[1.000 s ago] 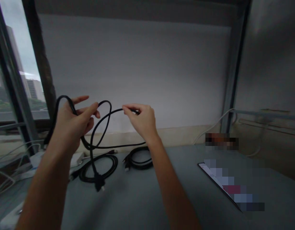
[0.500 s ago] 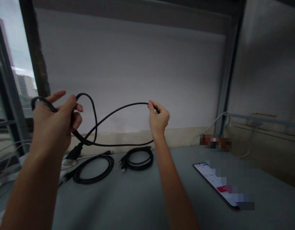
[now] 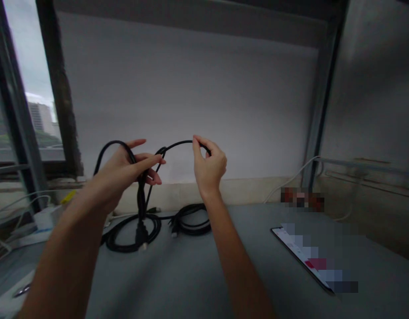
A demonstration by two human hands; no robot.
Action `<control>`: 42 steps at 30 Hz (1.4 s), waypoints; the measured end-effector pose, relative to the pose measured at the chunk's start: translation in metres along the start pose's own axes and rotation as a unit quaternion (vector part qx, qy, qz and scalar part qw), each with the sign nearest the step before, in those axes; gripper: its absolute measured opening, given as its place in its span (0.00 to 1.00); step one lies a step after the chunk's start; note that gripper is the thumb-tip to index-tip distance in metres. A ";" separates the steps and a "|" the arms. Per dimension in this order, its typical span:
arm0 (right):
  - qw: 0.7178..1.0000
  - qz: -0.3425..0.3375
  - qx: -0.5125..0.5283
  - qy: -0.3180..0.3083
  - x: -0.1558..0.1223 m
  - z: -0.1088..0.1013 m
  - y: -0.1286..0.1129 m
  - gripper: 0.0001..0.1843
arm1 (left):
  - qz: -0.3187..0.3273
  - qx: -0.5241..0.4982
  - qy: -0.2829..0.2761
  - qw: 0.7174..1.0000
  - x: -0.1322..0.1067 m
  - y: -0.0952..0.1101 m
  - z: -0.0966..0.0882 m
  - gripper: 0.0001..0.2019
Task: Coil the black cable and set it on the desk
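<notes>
Raised above the desk, my left hand (image 3: 131, 168) holds a looped black cable (image 3: 115, 142) between thumb and fingers, its index finger stretched out. One loop arches back over the wrist, and a connector end (image 3: 141, 232) dangles below. My right hand (image 3: 209, 164) pinches the same cable at the right; a short arc spans the two hands. Beneath them lie two coiled black cables: one coil (image 3: 121, 249) under the dangling connector, another coil (image 3: 191, 230) just left of my right forearm, which hides part of it.
A phone (image 3: 302, 257) lies on the grey desk (image 3: 178, 283) at the right. White plugs and wires (image 3: 47, 217) crowd the left side by the window. A pale wall (image 3: 224, 88) rises behind, and a blurred reddish object (image 3: 300, 197) sits at the back right.
My left hand has moved right, close to my right hand, which shifted slightly left. The wide cable span between them has shortened, and the connector now hangs lower and further right.
</notes>
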State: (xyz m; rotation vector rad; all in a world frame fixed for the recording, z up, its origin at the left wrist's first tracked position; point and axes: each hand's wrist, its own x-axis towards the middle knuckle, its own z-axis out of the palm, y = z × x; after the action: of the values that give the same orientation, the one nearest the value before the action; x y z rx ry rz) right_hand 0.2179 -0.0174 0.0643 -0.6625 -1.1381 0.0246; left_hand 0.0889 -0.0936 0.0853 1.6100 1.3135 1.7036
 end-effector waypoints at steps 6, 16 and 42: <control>0.998 0.049 -0.011 0.037 0.003 0.003 0.027 0.13 | -0.005 -0.054 0.013 0.998 0.000 -0.002 0.017 0.30; 0.993 0.058 0.087 0.061 0.028 -0.018 0.032 0.14 | 0.029 0.032 0.164 0.985 0.018 -0.017 -0.009 0.29; 0.990 0.087 -0.088 -0.071 0.016 -0.013 0.009 0.17 | -0.042 -0.146 -0.025 0.988 0.013 -0.015 0.011 0.25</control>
State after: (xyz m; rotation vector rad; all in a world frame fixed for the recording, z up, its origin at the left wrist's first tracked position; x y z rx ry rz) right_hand 0.2385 -0.0113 0.0697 -0.9279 -1.2243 0.1239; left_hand 0.0926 -0.0729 0.0775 1.4004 1.0373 1.7021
